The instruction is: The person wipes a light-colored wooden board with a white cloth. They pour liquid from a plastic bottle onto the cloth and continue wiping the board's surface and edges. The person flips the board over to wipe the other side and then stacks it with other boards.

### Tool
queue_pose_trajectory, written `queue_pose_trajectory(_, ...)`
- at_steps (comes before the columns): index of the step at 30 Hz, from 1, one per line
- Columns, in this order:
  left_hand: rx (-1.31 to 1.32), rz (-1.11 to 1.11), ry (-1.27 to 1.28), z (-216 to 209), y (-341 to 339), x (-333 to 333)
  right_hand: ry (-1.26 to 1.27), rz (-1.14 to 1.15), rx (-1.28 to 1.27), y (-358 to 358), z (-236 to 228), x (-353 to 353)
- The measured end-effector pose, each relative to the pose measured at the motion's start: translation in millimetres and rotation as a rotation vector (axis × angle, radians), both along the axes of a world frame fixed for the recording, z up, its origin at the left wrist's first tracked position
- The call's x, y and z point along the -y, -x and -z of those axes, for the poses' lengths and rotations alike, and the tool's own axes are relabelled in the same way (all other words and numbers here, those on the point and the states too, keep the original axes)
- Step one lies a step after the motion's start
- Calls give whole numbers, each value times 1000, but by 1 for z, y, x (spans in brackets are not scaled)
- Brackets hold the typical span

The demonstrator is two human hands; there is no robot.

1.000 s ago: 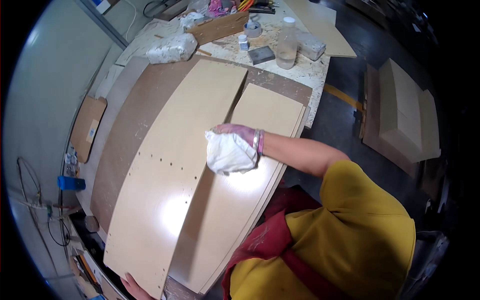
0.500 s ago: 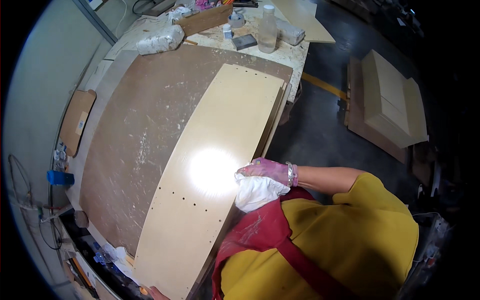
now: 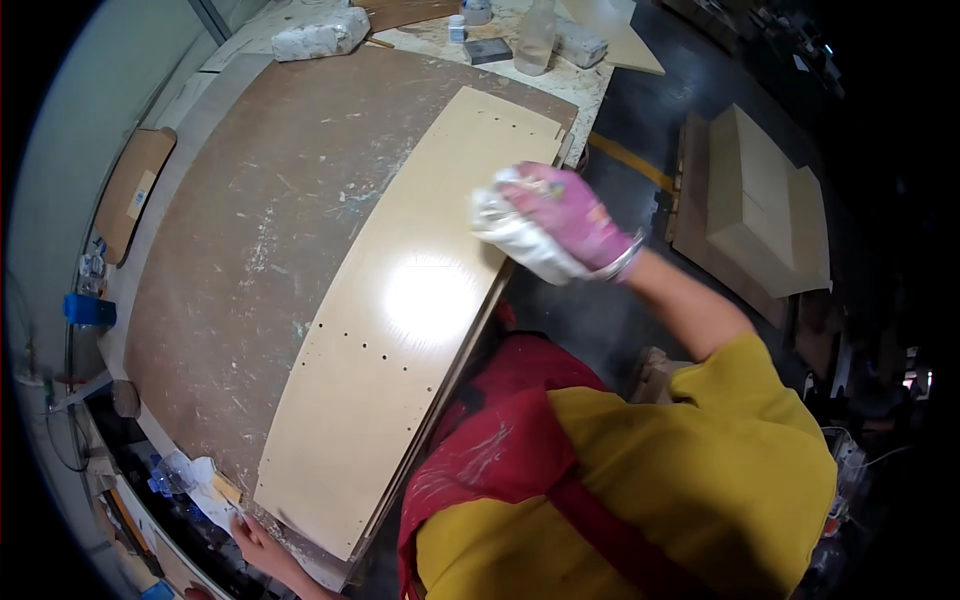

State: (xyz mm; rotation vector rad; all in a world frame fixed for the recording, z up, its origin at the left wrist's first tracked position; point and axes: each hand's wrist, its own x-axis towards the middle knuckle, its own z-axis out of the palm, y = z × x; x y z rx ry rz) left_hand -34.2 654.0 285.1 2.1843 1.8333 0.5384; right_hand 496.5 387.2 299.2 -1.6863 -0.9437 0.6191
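My right hand (image 3: pixel 565 215), in a stained pink glove, grips a bunched white cloth (image 3: pixel 525 240). It is over the right edge of a long pale wooden panel (image 3: pixel 390 270), near the far end; motion blurs it, and I cannot tell whether the cloth touches. The panel has rows of small dark holes and a bright light reflection. It lies on a brown, paint-marked board (image 3: pixel 240 260). At the lower left, my bare left hand (image 3: pixel 258 545) has its fingers stretched out beside the panel's near corner, close to a small yellow block (image 3: pixel 227 487) on white paper.
A white wrapped bundle (image 3: pixel 320 35), a grey block (image 3: pixel 488 51) and a clear bottle (image 3: pixel 536 40) stand at the far side. On the left are a curved brown piece (image 3: pixel 138 190) and a blue box (image 3: pixel 90 309). Large pale boxes (image 3: pixel 765 200) stand on the floor at right.
My right hand has lifted with the cloth and moved toward the panel's far end. My left hand has come further into view, near the yellow block. The view has shifted.
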Motion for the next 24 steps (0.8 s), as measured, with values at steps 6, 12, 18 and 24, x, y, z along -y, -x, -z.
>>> queue_pose_trajectory(6,8,501,-2,56,-211,-8,-75,-628,701,142,65,-88)
queue_pose_trajectory(12,-118,644,-1,72,-226,3,-145,255,904,-104,134,-36)
queue_pose_trajectory(18,-175,579,16,69,-230,0,468,170,816,-170,56,-45)
queue_pose_trajectory(24,-199,600,-5,70,-239,-2,-60,-150,809,-69,126,-132)
